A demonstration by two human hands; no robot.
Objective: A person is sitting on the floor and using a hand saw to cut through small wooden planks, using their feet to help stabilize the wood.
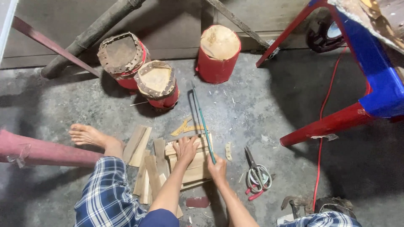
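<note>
Three small drums stand on the concrete floor [269, 113] ahead of me: a red-walled one [218, 53] with a pale bare top farthest off, and two nearer ones, one with a dark laced skin [122, 56] and one with a lighter laced skin [157, 82], touching each other; I cannot see inside any of them. My left hand [185, 149] lies palm down, fingers spread flat, pressing on the top of a stack of pale wooden boards [194, 166] just in front of my knees, the forearm running straight out from my blue sleeve. My right hand [217, 168] sits at the right edge of the same stack, its grip curled tight around the handle end of a thin-framed saw [201, 115], whose green blade and dark frame slant away from me over the boards toward the drums. More wood strips [147, 166] lie loose to the left of the stack, beside my bare foot [88, 135] and my checked trouser leg [107, 193]. Right of the stack, near my saw hand, a pair of scissors and red-handled pliers [256, 176] lie together on the floor. A red cord [322, 138] trails past a red and blue frame [362, 101] on the right, and a dull red pole [42, 150] lies at my left.
</note>
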